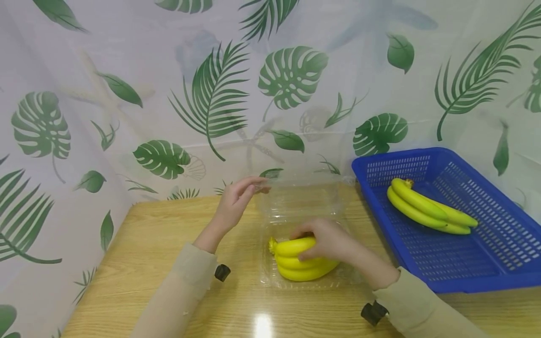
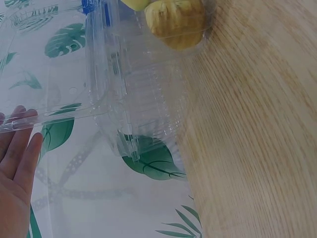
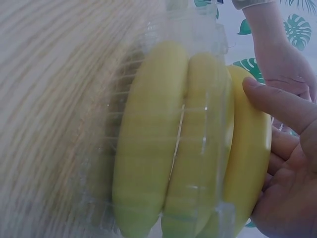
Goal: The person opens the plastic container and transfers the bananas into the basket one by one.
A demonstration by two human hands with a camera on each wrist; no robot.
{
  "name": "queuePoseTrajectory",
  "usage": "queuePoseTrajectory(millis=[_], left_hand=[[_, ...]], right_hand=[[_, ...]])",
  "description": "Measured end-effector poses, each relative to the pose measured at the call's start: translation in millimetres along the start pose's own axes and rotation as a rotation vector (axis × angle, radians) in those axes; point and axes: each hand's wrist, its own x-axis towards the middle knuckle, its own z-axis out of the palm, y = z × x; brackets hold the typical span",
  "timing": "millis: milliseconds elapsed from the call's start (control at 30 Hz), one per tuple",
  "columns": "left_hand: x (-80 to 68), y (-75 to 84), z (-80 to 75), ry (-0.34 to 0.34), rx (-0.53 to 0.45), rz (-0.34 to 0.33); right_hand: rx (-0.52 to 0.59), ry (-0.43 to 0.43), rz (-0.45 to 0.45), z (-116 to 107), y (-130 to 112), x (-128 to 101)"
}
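Note:
A clear plastic clamshell box [image 1: 270, 283] lies on the table with its lid [image 1: 302, 199] raised at the back. Inside its base is a bunch of yellow bananas [image 1: 302, 273], stem end to the left. My right hand [image 1: 328, 240] grips the bunch from above, thumb on the near side. In the right wrist view, the thumb presses the uppermost banana [image 3: 247, 153] while the other fingers curl round behind it. At the lid's left edge is my left hand [image 1: 236, 202]; the left wrist view shows its fairly straight fingers [image 2: 26, 161] against the lid's rim.
A blue plastic basket [image 1: 486, 282] stands on the right, close to the box, holding another bunch of bananas [image 1: 418, 206]. The wooden table [image 1: 165, 244] meets a leaf-patterned cloth [image 1: 236, 28] at the back and left.

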Motion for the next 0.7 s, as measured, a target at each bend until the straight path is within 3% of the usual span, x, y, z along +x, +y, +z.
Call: queuePoseTrajectory(millis=[700], left_hand=[[-0.5,1.7,-0.1,-0.004,0.009,0.013]], right_hand=[[0.003,0.009,0.04,-6.3,-6.8,-2.1]])
